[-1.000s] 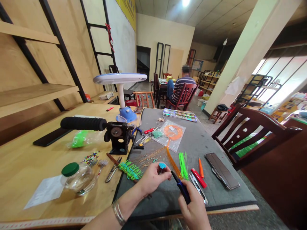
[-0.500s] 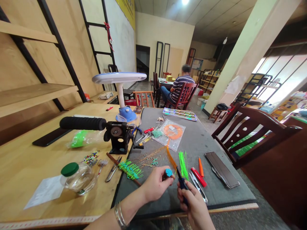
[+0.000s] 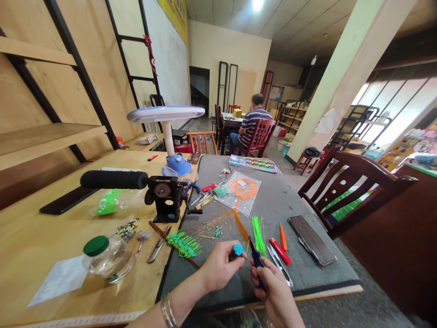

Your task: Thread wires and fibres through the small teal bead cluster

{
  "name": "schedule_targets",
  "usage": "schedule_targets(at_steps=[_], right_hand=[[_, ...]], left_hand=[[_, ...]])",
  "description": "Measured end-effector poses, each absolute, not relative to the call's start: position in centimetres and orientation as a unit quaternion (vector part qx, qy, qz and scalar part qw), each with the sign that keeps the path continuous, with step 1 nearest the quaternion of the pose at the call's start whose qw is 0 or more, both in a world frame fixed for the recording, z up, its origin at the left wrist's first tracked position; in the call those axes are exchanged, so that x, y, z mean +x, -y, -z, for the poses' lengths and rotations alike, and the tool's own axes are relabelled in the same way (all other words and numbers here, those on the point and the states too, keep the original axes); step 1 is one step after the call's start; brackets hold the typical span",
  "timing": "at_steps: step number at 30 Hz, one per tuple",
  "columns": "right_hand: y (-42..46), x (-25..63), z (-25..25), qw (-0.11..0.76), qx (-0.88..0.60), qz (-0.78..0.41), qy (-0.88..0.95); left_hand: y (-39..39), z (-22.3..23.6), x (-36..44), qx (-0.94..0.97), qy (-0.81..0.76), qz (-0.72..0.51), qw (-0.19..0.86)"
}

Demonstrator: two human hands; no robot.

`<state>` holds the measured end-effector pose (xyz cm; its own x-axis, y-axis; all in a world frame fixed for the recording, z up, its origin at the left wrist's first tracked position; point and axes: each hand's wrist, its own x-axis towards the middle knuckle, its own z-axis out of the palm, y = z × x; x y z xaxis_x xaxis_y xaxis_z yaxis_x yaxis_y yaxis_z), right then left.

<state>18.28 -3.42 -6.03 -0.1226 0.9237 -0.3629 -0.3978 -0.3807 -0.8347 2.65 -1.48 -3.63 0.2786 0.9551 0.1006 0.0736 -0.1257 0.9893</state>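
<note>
My left hand (image 3: 218, 269), a bracelet at its wrist, is closed in a pinch on a small blue beaded cluster (image 3: 238, 249). A thin green strand shows just right of it. My right hand (image 3: 271, 284) wraps round slim pliers with dark blue handles (image 3: 257, 260); their dark tip points up and away, close to the left hand. Behind the tip runs a bundle of orange strands (image 3: 241, 226). Green strands (image 3: 258, 232) lie on the grey mat beyond the right hand. A brown stick with green and blue strands (image 3: 184, 243) lies left of the left hand.
A black hand-cranked device (image 3: 167, 196) stands on the left, behind a green-lidded jar (image 3: 111, 259). Scissors (image 3: 280, 264), a red lighter-like object (image 3: 280, 251) and a phone case (image 3: 312, 239) lie at right. Loose beads (image 3: 216, 232) dot the mat. A person sits farther back.
The view has shifted slightly, moving most things a little to the left. Both hands keep their holds, with the blue cluster turned slightly.
</note>
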Motion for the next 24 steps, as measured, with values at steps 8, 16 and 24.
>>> schedule_targets(at_steps=[8,16,24], right_hand=[[2.7,17.8,6.6,0.46,-0.433,-0.74,0.231],[3.5,18.5,5.5,0.474,-0.486,-0.655,0.333],[5.0,19.0,5.7,0.503,-0.496,-0.606,0.365]], left_hand=[[1.2,4.5,2.8,0.626,-0.439,-0.433,0.478],[0.9,3.8,2.6,0.605,-0.439,-0.436,0.501],[2.2,1.7,3.3,0.633,-0.458,-0.504,0.369]])
